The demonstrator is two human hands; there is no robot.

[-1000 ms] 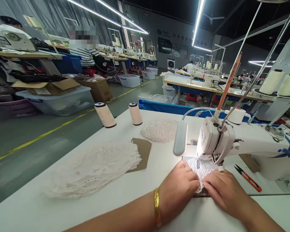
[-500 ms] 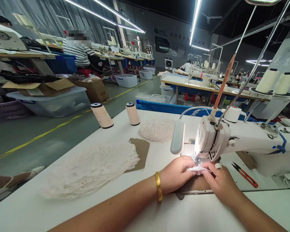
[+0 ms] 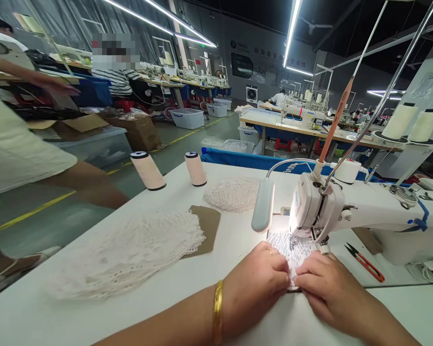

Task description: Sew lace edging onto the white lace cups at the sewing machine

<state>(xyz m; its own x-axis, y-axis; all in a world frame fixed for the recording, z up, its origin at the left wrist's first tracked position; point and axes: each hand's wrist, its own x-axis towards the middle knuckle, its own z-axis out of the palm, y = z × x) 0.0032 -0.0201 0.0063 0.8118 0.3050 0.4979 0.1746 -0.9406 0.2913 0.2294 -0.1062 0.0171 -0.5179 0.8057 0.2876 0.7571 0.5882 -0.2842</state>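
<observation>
A white lace piece (image 3: 284,241) lies spread beneath the needle area of the white sewing machine (image 3: 303,204), lit by its lamp. My left hand (image 3: 256,281), with a gold bangle at the wrist, has its fingers closed on the near left edge of the lace. Opposite it, my right hand (image 3: 328,286) pinches the near right edge, the two hands almost meeting. Fingertips of both are partly hidden. To the left lie a large pile of lace pieces (image 3: 130,254) and a smaller lace pile (image 3: 233,194).
Orange-handled thread snips (image 3: 364,262) lie right of my right hand. Two peach thread cones (image 3: 147,171) stand at the table's far left edge, near a brown card (image 3: 207,228). A grey lamp (image 3: 262,205) hangs beside the machine head. A person (image 3: 25,139) walks past at left.
Both hands have drawn back toward me from the needle area, and the bunched lace is now spread flat. A walking person has come into view at left.
</observation>
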